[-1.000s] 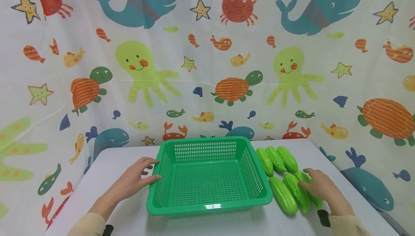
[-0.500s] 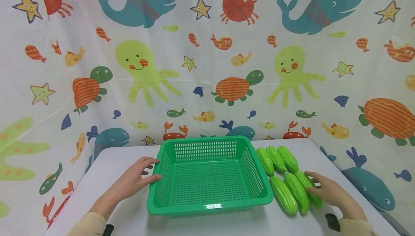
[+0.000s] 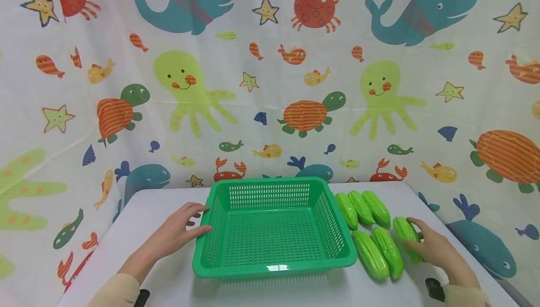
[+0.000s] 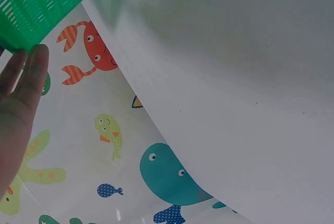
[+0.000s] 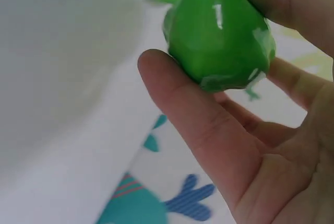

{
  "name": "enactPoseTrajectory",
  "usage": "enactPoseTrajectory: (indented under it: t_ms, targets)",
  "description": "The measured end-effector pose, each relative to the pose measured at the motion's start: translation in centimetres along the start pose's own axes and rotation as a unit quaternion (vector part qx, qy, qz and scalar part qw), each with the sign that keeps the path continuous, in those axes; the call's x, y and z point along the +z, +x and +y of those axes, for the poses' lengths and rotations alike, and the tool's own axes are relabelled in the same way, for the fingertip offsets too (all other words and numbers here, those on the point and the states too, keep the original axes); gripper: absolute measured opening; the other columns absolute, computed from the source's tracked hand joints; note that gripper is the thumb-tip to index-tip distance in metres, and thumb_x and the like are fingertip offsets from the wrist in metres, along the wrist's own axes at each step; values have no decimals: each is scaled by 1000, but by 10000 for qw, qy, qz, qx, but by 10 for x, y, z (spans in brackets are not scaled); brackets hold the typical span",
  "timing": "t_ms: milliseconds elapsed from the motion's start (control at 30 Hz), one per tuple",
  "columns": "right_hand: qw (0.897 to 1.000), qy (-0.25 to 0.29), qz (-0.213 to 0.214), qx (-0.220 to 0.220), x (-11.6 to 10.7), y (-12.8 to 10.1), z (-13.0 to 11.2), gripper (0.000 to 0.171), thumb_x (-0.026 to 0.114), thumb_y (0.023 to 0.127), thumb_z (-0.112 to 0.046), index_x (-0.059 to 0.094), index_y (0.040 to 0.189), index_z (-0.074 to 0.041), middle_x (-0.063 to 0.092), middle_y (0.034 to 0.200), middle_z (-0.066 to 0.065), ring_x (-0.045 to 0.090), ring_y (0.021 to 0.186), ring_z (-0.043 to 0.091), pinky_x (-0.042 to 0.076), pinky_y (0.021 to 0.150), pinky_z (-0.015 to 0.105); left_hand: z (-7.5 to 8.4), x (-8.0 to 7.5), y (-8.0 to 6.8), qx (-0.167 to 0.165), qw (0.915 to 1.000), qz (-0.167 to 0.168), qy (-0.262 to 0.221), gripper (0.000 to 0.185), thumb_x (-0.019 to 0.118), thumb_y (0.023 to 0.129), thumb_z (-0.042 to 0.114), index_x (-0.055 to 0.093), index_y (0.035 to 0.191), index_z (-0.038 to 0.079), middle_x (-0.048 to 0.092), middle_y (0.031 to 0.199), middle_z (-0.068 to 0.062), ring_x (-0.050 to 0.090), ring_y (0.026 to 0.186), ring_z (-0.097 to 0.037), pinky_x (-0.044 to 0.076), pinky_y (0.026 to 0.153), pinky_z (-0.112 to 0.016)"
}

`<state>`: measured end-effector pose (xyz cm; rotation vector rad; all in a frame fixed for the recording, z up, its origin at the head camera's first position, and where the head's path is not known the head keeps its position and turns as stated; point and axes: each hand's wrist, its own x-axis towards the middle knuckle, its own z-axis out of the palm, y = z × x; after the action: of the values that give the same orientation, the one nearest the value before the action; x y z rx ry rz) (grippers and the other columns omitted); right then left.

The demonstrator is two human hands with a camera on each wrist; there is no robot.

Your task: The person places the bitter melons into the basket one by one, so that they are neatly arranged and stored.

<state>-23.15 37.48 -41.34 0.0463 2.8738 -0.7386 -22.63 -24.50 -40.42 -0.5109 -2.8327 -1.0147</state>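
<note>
My right hand (image 3: 432, 246) pinches a glossy light-green bitter melon (image 3: 405, 232) between thumb and fingers. In the right wrist view the rounded end of that bitter melon (image 5: 222, 41) sits between the thumb and fingertips. Two more bitter melons (image 3: 387, 253) lie just left of it, and another three (image 3: 375, 208) lie farther back. At the other side, my left hand (image 3: 175, 232) rests its extended fingers and thumb against the left rim of a green plastic basket (image 3: 270, 268). The left wrist view shows straight fingers (image 4: 31, 75) at the basket's wall (image 4: 39, 10).
The basket stands in the middle of a white table (image 3: 166, 279), with nothing inside. Behind and beside the table hangs a white curtain (image 3: 261, 96) printed with sea animals. The melons lie along the basket's right side.
My right hand has shifted a little right and closed on the nearest-right bitter melon, which now stands apart from its neighbours. The left hand keeps its place at the basket.
</note>
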Motion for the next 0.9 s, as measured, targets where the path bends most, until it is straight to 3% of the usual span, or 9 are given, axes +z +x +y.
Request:
enactPoseTrajectory:
  t_ms: [133,367,667,900]
  targets:
    - [9991,-138,395,-105,-20,1,-21,87,65,92,-44,20,146,7,47,117,44,62,89,40,56,66,48,1,0,0,-18,10000,-16,21,61,71,88,42,55,132,3,54,128,-15,58,111,-34,57,87,-43]
    - [9918,-266,907,-861,-42,2,-68,81,64,94,-39,22,149,4,47,122,44,61,93,48,55,67,53,0,0,0,-99,9999,-56,26,63,70,88,44,54,133,3,53,128,-15,57,112,-35,57,86,-43]
    - [9873,-11,855,-1341,-48,11,-106,80,65,94,-38,23,151,-1,47,128,41,55,107,53,57,71,50,1,0,0,-115,9999,-57,53,63,70,88,44,54,134,4,53,130,-15,57,112,-34,57,86,-42]
    - [9816,406,596,-1769,-47,18,-133,79,67,93,-38,27,151,-3,46,133,36,57,111,48,59,76,47,0,0,-1,-122,9999,-60,21,63,70,88,44,54,134,4,53,129,-14,57,112,-34,57,86,-43]
